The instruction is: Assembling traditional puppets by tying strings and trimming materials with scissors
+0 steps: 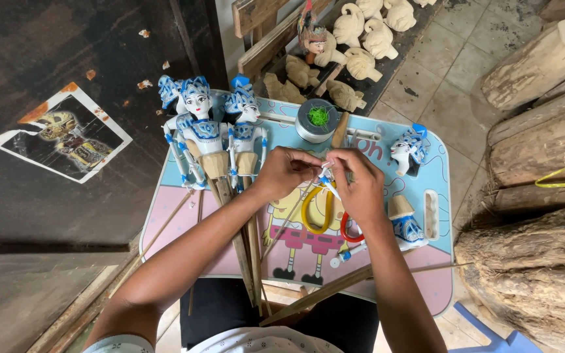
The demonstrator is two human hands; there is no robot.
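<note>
We see both hands meeting over the middle of a small pink and light blue tabletop (426, 287) with a cartoon figure printed on it. The left hand (287, 171) and the right hand (359, 183) pinch together a small white and blue puppet arm piece (327, 175), held just above the tabletop between the fingertips. Each grip is clenched on this piece, and the two hands touch each other at the fingers. A thin wooden stick (286, 222) runs down from the piece toward the body.

Directly under the hands lie scissors with a yellow handle (312, 212) and a red handle (346, 230). On the left part of the tabletop, painted puppets (212, 131) with white faces and blue crowns lean together, their sticks pointing toward the person. On the right lie a separate puppet head (408, 149) and a puppet torso (403, 222). Behind the hands stands a grey spool with green thread (317, 119). Farther back, unpainted carved heads (361, 39) are in a dark tray, and rough logs (537, 144) are at the right.
</note>
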